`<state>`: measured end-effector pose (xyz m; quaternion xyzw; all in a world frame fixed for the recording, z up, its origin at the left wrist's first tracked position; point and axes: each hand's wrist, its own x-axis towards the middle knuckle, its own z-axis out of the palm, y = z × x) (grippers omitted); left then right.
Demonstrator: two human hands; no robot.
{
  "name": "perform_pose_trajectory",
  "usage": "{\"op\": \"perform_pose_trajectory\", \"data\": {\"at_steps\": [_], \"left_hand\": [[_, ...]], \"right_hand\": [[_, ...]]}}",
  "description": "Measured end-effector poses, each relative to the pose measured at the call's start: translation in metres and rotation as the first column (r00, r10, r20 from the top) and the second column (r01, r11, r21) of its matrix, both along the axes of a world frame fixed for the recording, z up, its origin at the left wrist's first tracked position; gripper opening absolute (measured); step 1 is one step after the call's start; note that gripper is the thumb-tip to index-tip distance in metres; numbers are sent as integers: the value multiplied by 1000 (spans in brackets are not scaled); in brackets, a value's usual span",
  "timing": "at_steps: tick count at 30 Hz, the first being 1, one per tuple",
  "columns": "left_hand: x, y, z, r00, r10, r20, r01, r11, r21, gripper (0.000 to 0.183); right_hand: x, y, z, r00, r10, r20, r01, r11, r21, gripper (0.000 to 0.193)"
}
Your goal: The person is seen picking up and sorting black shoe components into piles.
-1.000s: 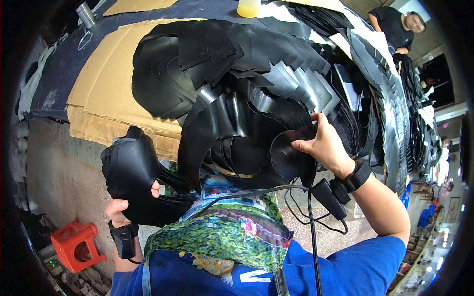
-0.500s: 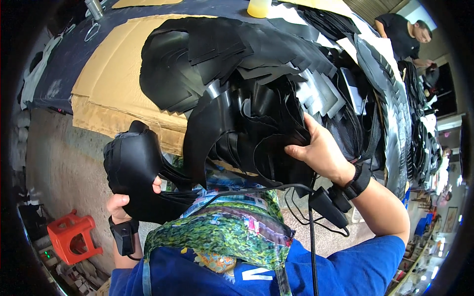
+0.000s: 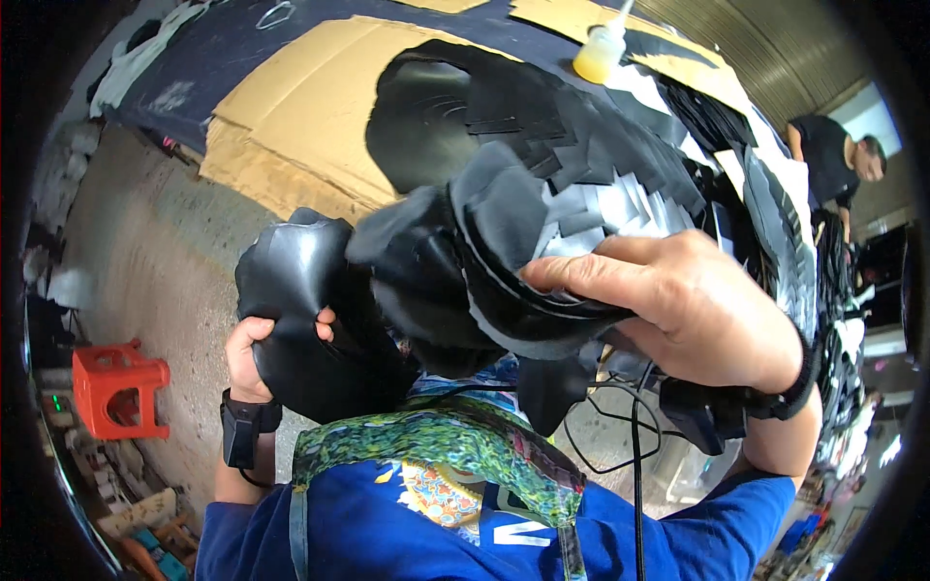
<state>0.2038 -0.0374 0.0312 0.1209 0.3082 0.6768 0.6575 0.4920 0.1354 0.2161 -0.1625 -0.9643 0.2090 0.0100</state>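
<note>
My left hand [image 3: 254, 351] grips a stack of black leather pieces [image 3: 308, 363], thumb and a fingertip showing on its face. A second bundle of curved black leather pieces [image 3: 484, 261] is lifted in my right hand [image 3: 668, 305], whose fingers close over its right side. The two bundles come close together in front of my apron, and I cannot tell whether they touch. Beyond them, on the table, overlapping black leather pieces [image 3: 542, 116] lie fanned out in rows.
Cardboard sheets [image 3: 300, 107] lie under the leather on the dark table [image 3: 218, 48]. A bottle of yellow liquid [image 3: 599, 56] stands at the back. A red stool [image 3: 121, 387] is on the floor at left. Black cables [image 3: 635, 484] hang before me. Another person [image 3: 823, 160] is at far right.
My right hand has raised its bundle off the pile and turned over so its back shows. The left-hand stack has shifted slightly right. The view has turned, moving the table contents rightward.
</note>
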Motion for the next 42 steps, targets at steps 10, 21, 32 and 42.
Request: {"op": "perform_pose_trajectory", "data": {"at_steps": [10,21,32,42], "left_hand": [[-17,-38,0,975,203,-97,-204,979,-7,61],[-26,-40,8,884,406,-233,-439,891,-113,47],[-77,-39,70,800,418,-430,-297,900,320,55],[-123,6,103,916,209,-342,-37,894,447,52]], "right_hand": [[-33,-11,40,991,99,92,-130,875,466,47],[-86,-37,55,882,448,-144,-304,776,553,25],[-111,-44,95,907,416,-63,-313,768,559,30],[-154,-53,89,816,569,-104,-561,822,97,37]]}}
